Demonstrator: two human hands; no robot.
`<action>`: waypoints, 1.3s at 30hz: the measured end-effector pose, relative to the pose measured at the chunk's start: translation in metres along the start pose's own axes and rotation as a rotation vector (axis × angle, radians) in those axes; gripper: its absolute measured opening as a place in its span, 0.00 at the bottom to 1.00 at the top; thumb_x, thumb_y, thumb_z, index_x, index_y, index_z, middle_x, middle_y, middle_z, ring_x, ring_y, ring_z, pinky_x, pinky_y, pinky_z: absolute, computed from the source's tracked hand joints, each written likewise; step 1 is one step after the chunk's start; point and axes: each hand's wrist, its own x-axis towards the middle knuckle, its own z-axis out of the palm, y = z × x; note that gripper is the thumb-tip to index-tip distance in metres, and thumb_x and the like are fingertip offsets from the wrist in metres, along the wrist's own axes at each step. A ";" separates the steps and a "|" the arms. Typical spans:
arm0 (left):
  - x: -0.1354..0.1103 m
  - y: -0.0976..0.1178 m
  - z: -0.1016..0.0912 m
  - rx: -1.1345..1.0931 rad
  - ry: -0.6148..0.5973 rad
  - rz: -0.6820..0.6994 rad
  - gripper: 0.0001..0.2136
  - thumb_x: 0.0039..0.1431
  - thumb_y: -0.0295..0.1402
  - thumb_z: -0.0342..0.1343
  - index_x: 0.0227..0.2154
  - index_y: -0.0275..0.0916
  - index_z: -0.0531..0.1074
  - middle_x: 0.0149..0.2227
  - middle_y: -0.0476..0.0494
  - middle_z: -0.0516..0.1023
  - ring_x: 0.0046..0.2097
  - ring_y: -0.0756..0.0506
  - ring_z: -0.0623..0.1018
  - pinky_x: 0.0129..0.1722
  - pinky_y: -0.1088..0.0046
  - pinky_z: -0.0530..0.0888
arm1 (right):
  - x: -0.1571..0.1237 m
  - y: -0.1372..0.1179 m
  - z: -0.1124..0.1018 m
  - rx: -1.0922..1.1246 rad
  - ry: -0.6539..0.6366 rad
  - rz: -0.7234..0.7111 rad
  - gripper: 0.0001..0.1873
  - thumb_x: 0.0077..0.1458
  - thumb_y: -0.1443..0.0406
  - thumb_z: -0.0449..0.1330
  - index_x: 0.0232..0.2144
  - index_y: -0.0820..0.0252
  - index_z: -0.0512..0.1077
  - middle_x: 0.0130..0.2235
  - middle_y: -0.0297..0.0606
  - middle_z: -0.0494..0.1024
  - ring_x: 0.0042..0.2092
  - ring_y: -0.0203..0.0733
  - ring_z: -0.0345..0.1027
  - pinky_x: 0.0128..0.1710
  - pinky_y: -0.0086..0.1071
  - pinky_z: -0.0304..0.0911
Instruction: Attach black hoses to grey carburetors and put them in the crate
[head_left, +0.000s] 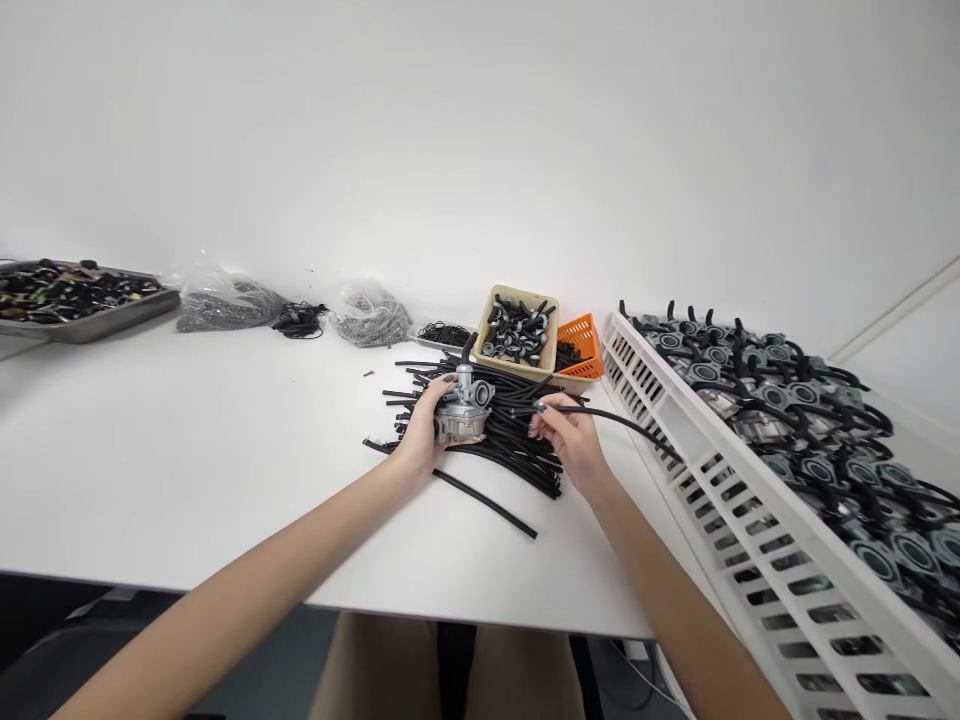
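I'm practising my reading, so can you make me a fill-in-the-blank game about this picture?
1. Of the left hand and the right hand, the ____ one holds the silver carburetor.
2. The rubber hose in the other hand is coloured ____.
3. Beside the beige tray, the small plastic basket is coloured ____.
4. The white slotted crate stands on the person's ____ side.

Missing words: left; black; orange; right.
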 end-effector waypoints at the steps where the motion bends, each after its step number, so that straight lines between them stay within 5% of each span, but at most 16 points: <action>1: 0.000 0.000 0.000 0.000 0.011 0.007 0.19 0.52 0.40 0.58 0.47 0.40 0.69 0.36 0.44 0.80 0.34 0.41 0.82 0.30 0.64 0.80 | -0.002 0.002 0.005 0.002 -0.049 0.023 0.14 0.46 0.56 0.68 0.30 0.57 0.72 0.24 0.31 0.76 0.26 0.37 0.71 0.28 0.32 0.67; 6: -0.002 0.000 0.002 0.012 0.056 0.050 0.16 0.56 0.42 0.54 0.44 0.41 0.72 0.37 0.46 0.80 0.32 0.43 0.81 0.26 0.69 0.79 | -0.011 0.009 0.024 -0.061 -0.218 0.075 0.13 0.46 0.57 0.69 0.30 0.57 0.74 0.28 0.35 0.78 0.32 0.40 0.75 0.34 0.34 0.70; 13: -0.001 0.000 0.002 0.011 0.068 0.058 0.17 0.59 0.45 0.50 0.45 0.41 0.71 0.37 0.45 0.80 0.31 0.42 0.81 0.25 0.69 0.78 | -0.007 0.011 0.022 -0.173 -0.176 -0.077 0.13 0.45 0.54 0.69 0.26 0.56 0.75 0.39 0.39 0.78 0.44 0.43 0.73 0.48 0.40 0.69; 19: 0.000 0.001 0.001 0.012 0.079 0.048 0.17 0.60 0.46 0.49 0.45 0.42 0.71 0.35 0.44 0.80 0.31 0.41 0.81 0.25 0.67 0.78 | -0.010 0.013 0.023 -0.080 -0.210 0.029 0.14 0.47 0.55 0.69 0.26 0.57 0.72 0.52 0.44 0.77 0.52 0.46 0.72 0.58 0.46 0.63; 26: 0.000 0.001 0.001 0.004 0.095 0.072 0.16 0.59 0.46 0.50 0.43 0.42 0.71 0.33 0.45 0.80 0.30 0.43 0.80 0.22 0.71 0.76 | -0.013 0.011 0.027 0.081 -0.273 0.133 0.17 0.48 0.56 0.70 0.25 0.57 0.65 0.57 0.46 0.75 0.56 0.49 0.72 0.61 0.48 0.59; 39: 0.001 -0.004 -0.001 -0.006 0.177 0.199 0.15 0.57 0.45 0.51 0.41 0.42 0.71 0.34 0.49 0.78 0.30 0.46 0.79 0.24 0.74 0.75 | -0.021 0.011 0.045 0.111 -0.350 0.026 0.18 0.47 0.55 0.70 0.23 0.58 0.66 0.60 0.47 0.71 0.64 0.53 0.60 0.65 0.53 0.53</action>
